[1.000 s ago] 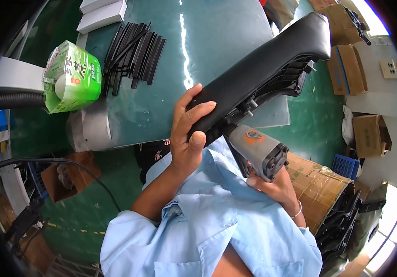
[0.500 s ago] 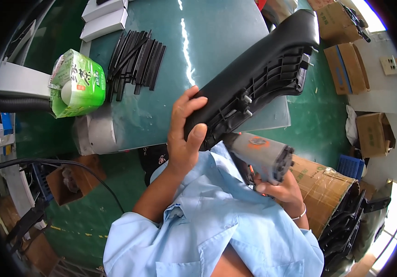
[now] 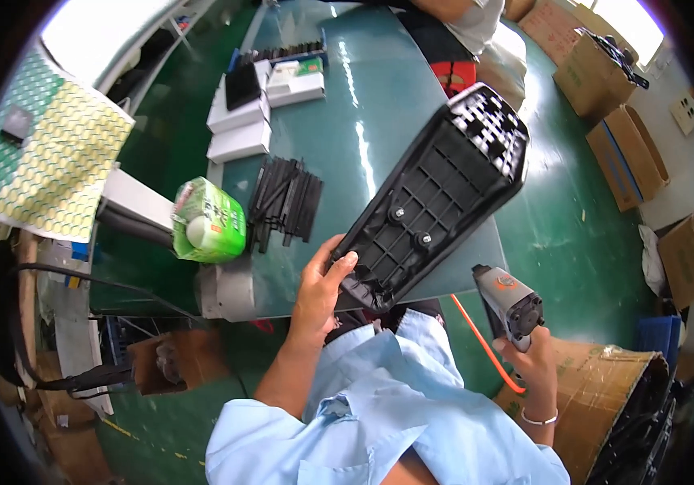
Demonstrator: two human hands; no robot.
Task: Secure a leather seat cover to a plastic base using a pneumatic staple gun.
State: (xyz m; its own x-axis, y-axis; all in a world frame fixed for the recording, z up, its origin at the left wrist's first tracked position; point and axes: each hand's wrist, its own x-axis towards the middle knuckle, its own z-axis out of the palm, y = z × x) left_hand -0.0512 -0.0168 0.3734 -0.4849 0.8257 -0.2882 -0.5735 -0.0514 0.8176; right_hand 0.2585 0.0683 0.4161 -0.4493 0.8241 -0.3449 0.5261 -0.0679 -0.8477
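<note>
My left hand point(image 3: 319, 291) grips the near end of a long black padded seat point(image 3: 436, 194), its thumb over the rim. The seat slants up to the right above the table's near edge, its ribbed plastic underside turned to face me. Two metal bolts stand out from the ribs, and a black-and-white checkered patch covers the far end. Right of the seat and apart from it, my right hand point(image 3: 531, 360) is closed round the handle of a grey pneumatic staple gun point(image 3: 510, 303). An orange air hose point(image 3: 480, 343) hangs near the gun.
On the green table point(image 3: 282, 283) lie a pile of black strips point(image 3: 286, 202) and white boxes point(image 3: 238, 141). A green carton point(image 3: 214, 218) stands at its left edge. Another person point(image 3: 492, 40) sits at the far side. A large cardboard box point(image 3: 581, 404) stands at my right.
The seat has been turned so its underside faces me, and it is lower. My right hand has carried the staple gun rightward, away from my body. The head view has shifted too.
</note>
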